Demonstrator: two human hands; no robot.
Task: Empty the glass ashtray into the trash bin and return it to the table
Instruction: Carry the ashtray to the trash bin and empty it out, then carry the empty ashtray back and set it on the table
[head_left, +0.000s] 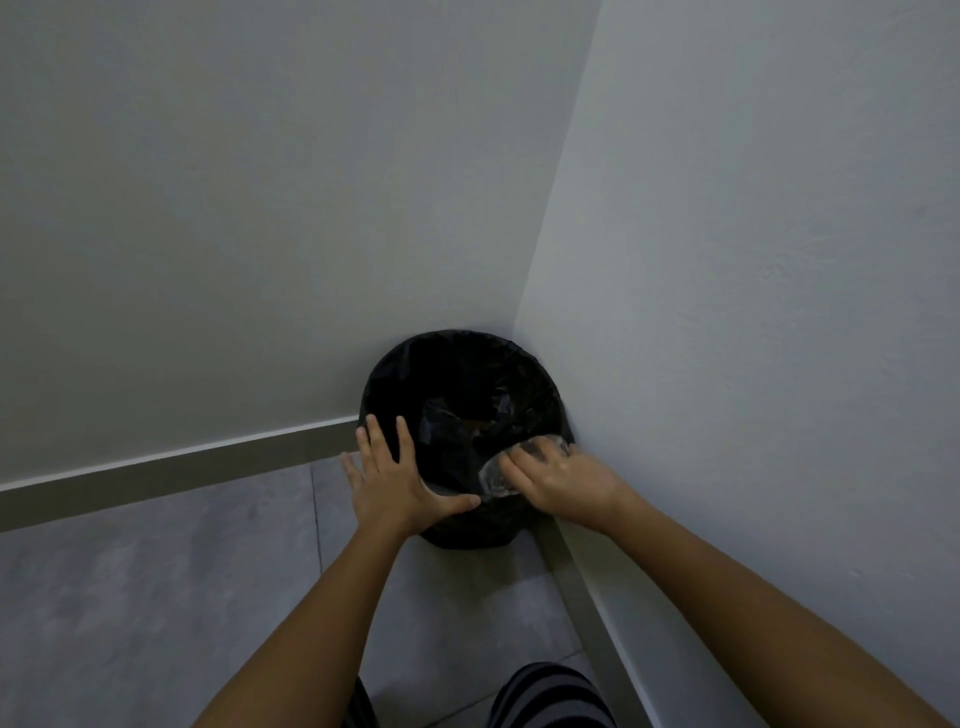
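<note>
Your right hand (563, 480) grips the glass ashtray (511, 467), fingers curled around it, tilted over the near right rim of the trash bin (462, 395). Your left hand (395, 478) lies flat with fingers spread on the bin's near left rim. The bin stands in the wall corner.

No readable text, label, brand, number or sign shows anywhere in the head view. The walls (260, 208), the floor tiles (156, 597) and the black bin liner (462, 374) seem to be bare of lettering, though the dim light could hide small print.
</note>
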